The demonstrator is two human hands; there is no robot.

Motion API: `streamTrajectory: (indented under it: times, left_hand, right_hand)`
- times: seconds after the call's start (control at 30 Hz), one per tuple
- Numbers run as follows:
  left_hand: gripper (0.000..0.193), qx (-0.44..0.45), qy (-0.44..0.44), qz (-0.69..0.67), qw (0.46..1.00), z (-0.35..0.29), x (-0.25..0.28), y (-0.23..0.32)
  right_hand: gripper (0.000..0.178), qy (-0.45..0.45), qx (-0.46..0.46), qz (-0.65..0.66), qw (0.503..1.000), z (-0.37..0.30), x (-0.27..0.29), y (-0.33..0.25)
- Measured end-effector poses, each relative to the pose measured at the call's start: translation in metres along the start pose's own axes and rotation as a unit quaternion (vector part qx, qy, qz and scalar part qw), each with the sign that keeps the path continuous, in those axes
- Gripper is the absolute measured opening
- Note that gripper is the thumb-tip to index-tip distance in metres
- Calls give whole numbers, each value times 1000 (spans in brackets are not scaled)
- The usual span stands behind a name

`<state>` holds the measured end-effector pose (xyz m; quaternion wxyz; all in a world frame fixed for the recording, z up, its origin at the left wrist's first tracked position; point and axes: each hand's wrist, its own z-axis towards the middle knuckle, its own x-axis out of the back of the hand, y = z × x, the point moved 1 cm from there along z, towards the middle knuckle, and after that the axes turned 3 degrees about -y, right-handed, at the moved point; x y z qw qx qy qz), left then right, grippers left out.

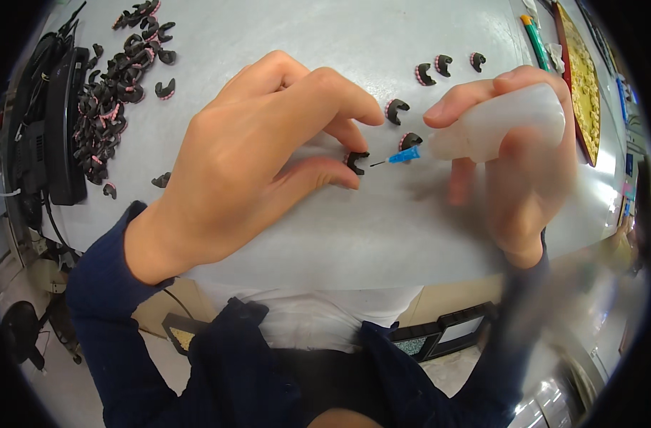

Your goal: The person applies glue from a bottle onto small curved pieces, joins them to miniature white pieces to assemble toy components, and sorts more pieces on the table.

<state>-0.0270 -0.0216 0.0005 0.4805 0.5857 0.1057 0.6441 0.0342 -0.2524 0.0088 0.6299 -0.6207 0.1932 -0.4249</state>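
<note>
My left hand pinches a small black C-shaped piece between thumb and fingertips, low over the grey table. My right hand is wrapped round a translucent white squeeze bottle, tilted with its tip toward the left. A blue dispensing needle sits on the bottle's end, its thin dark point just right of the pinched piece and seemingly apart from it. Behind the needle lies another black C-shaped piece. One more with a pink beaded edge rests between my hands.
Several similar pieces lie farther back. A heap of them spreads along the left, beside a black device with cables. At the right are a green pen and a red-edged tray of gold-coloured bits.
</note>
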Motion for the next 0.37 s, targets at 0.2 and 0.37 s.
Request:
streamTrajectory:
  times: [0.2,0.37]
  left_hand:
    - [47,2,-4,-15,1000,0,0,-2]
    - [45,26,-12,-44,999,-3,-2,-2]
  right_hand:
    - [42,-33,17,-1,999,0,-2,0]
    - [42,-39,25,16,999,1,-4,1]
